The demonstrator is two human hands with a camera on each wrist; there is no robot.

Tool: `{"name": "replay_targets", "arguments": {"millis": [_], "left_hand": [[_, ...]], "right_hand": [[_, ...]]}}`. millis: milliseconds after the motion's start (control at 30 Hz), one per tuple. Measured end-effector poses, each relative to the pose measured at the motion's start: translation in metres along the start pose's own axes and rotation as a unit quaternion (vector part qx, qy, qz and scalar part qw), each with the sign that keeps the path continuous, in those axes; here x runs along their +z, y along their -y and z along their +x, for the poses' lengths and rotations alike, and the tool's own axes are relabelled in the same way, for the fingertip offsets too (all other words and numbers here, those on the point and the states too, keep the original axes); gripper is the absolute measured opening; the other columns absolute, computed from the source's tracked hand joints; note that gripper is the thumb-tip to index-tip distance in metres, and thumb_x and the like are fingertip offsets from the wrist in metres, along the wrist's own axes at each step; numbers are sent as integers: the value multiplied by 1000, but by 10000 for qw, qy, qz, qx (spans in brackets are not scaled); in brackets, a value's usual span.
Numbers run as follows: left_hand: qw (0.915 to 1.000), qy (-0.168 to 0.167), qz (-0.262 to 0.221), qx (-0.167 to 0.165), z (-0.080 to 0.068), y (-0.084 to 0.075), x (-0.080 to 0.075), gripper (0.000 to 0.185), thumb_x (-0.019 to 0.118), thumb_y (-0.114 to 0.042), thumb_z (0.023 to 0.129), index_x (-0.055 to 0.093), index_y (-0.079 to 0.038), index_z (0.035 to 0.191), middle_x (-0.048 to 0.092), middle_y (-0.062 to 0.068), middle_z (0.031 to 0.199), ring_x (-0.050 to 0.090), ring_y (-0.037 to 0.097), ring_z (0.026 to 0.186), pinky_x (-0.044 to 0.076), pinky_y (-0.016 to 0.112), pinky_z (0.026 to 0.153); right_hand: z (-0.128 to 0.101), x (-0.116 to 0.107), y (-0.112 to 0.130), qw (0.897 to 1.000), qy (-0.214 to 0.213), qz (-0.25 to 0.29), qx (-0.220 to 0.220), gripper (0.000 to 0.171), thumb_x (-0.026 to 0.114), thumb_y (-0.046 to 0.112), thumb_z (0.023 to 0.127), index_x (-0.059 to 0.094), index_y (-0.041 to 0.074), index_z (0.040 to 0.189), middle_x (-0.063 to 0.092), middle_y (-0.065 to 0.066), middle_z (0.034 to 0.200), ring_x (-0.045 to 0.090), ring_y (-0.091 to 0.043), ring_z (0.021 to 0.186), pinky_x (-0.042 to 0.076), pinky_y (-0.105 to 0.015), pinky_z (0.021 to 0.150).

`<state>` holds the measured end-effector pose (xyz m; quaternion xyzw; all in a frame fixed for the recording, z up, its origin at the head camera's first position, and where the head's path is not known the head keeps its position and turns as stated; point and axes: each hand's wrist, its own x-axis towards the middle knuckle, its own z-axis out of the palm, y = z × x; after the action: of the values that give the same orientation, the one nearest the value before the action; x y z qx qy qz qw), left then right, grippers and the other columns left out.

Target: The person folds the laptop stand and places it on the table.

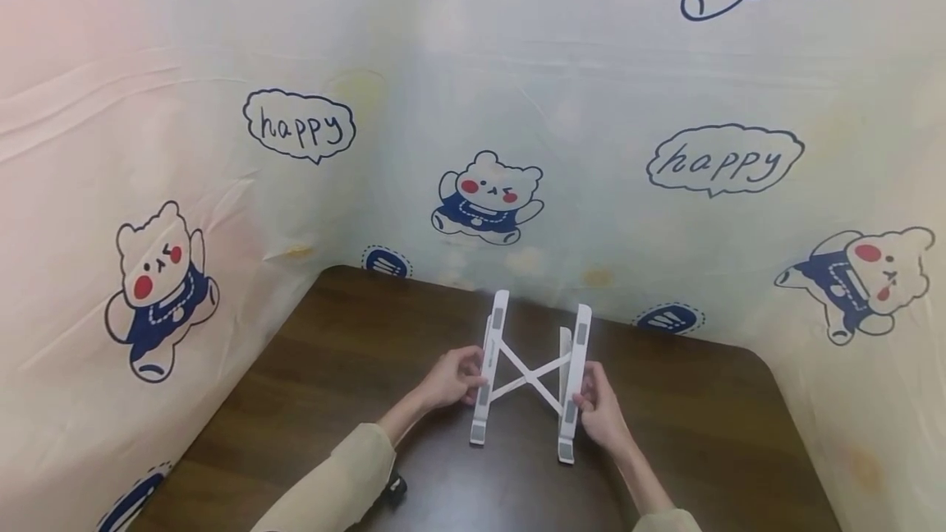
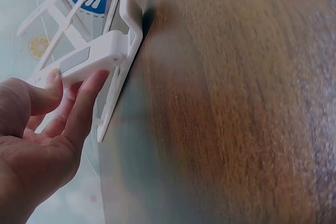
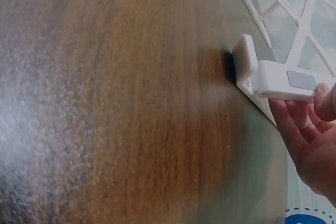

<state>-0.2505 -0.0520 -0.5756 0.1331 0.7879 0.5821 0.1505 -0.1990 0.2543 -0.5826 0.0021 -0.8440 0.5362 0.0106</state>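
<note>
A white folding laptop stand (image 1: pixel 529 378) stands spread on the brown table, its two long side rails joined by crossed bars. Grey pads line the tops of the rails, and a small lip rises at each near end. My left hand (image 1: pixel 452 378) pinches the left rail, thumb on top and fingers beneath, as the left wrist view shows on the rail (image 2: pixel 86 59). On the other side my right hand (image 1: pixel 600 409) holds the right rail (image 3: pixel 289 80) in the same way, thumb above and fingers below.
The wood-grain table (image 1: pixel 310 433) has rounded far corners. Around it hangs a pale curtain (image 1: pixel 576 89) printed with cartoon bears and the word "happy", close behind the table's far edge. A small black object (image 1: pixel 396 488) shows beside the left sleeve.
</note>
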Motion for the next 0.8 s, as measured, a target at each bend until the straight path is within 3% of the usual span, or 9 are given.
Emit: {"name": "replay_targets", "arguments": {"millis": [400, 633, 800], "left_hand": [[9999, -7, 78, -76, -1, -2, 4, 23, 74, 8, 97, 66, -2, 117, 73, 15, 92, 74, 24, 69, 69, 38, 62], [10000, 8, 15, -78, -2, -1, 4, 23, 74, 9, 98, 65, -1, 117, 73, 15, 92, 73, 22, 69, 70, 39, 63], [10000, 8, -11, -36, -2, -2, 4, 24, 74, 9, 97, 65, 0, 117, 73, 15, 92, 73, 22, 68, 70, 39, 63]], "right_hand": [[-2, 3, -5, 9998, 17, 188, 40, 50, 56, -21, 97, 52, 4, 140, 66, -19, 99, 67, -24, 87, 56, -27, 72], [-1, 4, -7, 9993, 56, 345, 118, 50, 54, -22, 97, 52, 5, 140, 66, -19, 99, 66, -22, 84, 57, -29, 62], [-1, 4, -4, 9994, 38, 327, 94, 50, 53, -22, 97, 52, 4, 139, 66, -20, 99, 66, -23, 83, 58, -29, 63]]}}
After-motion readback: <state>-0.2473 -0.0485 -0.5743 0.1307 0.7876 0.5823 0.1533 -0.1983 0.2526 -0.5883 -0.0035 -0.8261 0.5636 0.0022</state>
